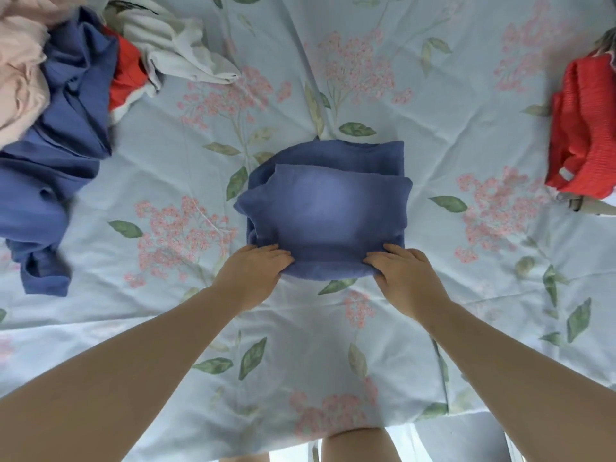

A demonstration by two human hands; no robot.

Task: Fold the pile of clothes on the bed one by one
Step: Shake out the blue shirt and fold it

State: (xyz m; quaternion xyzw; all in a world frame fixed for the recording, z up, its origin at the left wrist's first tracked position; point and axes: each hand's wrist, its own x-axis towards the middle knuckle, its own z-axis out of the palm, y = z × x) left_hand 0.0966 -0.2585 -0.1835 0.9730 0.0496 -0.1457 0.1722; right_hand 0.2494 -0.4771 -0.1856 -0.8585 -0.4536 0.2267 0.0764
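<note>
While the folded blue cloth lies in the middle of the bed, the left hand and right hand each grip its near edge. A pile of clothes sits far left.

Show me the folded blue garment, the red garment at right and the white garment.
folded blue garment (323, 208), head view, middle of its top layer
red garment at right (586, 128), head view, middle of its ribbed face
white garment (176, 50), head view, its crumpled middle
</note>
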